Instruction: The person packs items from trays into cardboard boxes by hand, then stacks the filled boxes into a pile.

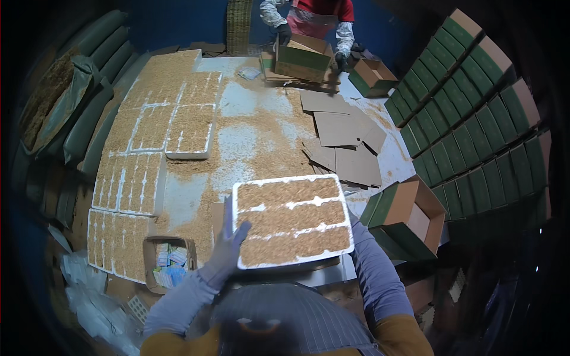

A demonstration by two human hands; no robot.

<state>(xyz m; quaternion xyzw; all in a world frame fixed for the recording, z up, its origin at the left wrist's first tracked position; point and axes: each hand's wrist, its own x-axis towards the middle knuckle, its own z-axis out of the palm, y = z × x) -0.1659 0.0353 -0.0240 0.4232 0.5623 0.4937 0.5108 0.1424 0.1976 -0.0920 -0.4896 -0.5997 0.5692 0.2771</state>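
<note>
I hold a white foam tray [309,202] tilted up over the near edge of the table, its long compartments filled with light brown sawdust-like flakes. My left hand [228,242], in a pale glove, grips its left side with the thumb over the rim. At the opposite side is my right hand [355,224], its fingers hidden by the tray. Below and left of the tray stands a small cardboard box [149,264] with colourful packets inside. Several similar filled foam trays [160,178] lie in rows along the left of the table.
Flat cardboard pieces [347,129] overlap on the right of the table [237,142], strewn with flakes. An open green carton [409,219] stands at right, near tall stacks of green boxes [475,142]. Across the table, a person [314,15] handles another carton [303,64]. Sacks [89,83] line the left.
</note>
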